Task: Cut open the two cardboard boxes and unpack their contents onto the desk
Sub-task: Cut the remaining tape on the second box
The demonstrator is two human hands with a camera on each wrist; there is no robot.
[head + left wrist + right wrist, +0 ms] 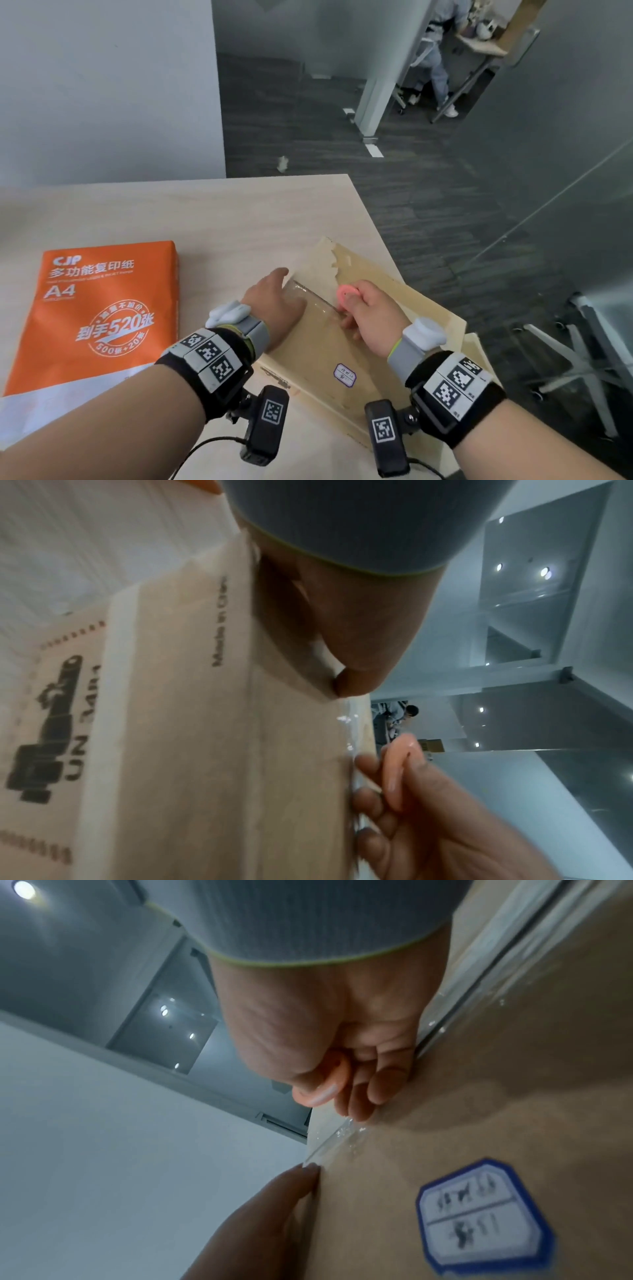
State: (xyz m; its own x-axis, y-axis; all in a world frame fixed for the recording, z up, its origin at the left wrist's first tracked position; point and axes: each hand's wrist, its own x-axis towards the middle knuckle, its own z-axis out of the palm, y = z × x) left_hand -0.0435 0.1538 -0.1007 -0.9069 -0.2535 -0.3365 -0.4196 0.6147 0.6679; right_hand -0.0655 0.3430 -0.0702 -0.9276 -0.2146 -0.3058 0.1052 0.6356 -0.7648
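Note:
A flat brown cardboard box [325,356] lies on the light wooden desk [205,219], sealed with clear tape along its seam [313,297]. A blue-edged sticker [345,375] sits on its top. My left hand [274,301] rests flat on the box's left edge, thumb stretched out, and holds it down. My right hand [373,315] grips a small pink cutter [347,293] at the taped seam. In the right wrist view the cutter [325,1085] sits in my curled fingers beside the tape. The blade is hidden.
An orange ream of A4 paper [99,315] lies at the left of the desk. More cardboard [478,349] shows past the box's right side. The desk ends just right of the box; a chair base [582,342] and a glass wall stand there.

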